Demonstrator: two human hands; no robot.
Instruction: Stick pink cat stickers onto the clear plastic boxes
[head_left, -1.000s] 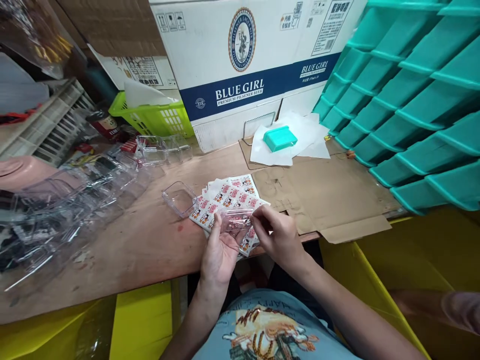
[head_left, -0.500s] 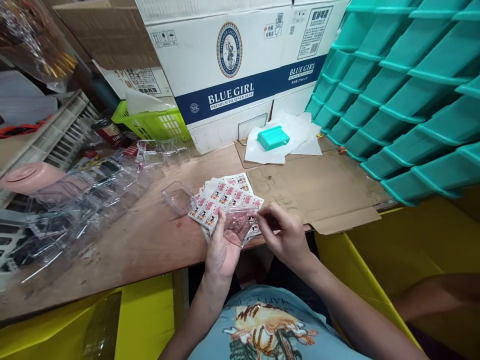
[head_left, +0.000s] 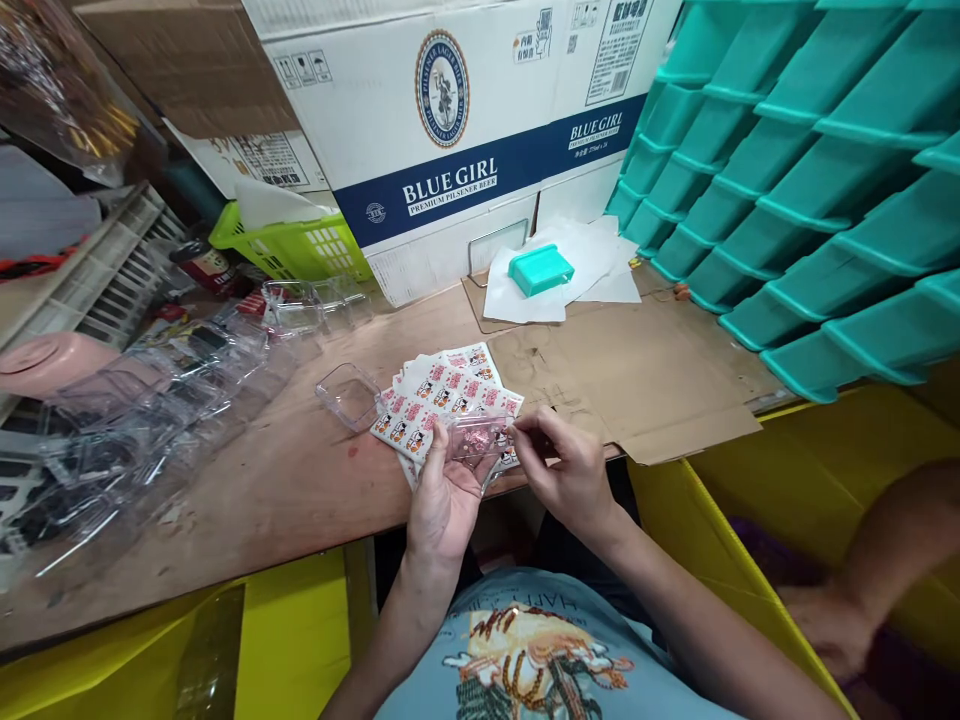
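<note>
My left hand cradles a small clear plastic box just over the front edge of the wooden table. My right hand pinches the right end of that box with thumb and fingers. Under and behind the box a fan of printed sticker sheets with red and black cartoon figures lies on the table. A clear plastic lid rests to the left of the sheets.
A pile of clear plastic boxes fills the left of the table. A green basket, a Blue Girl carton, a teal box on white paper and stacked teal bins stand behind. Another person's hand reaches into a yellow bin at right.
My hands keep hold of the clear box with slight finger shifts. The view has drifted up and left. Another person's arm has come further in at the lower right.
</note>
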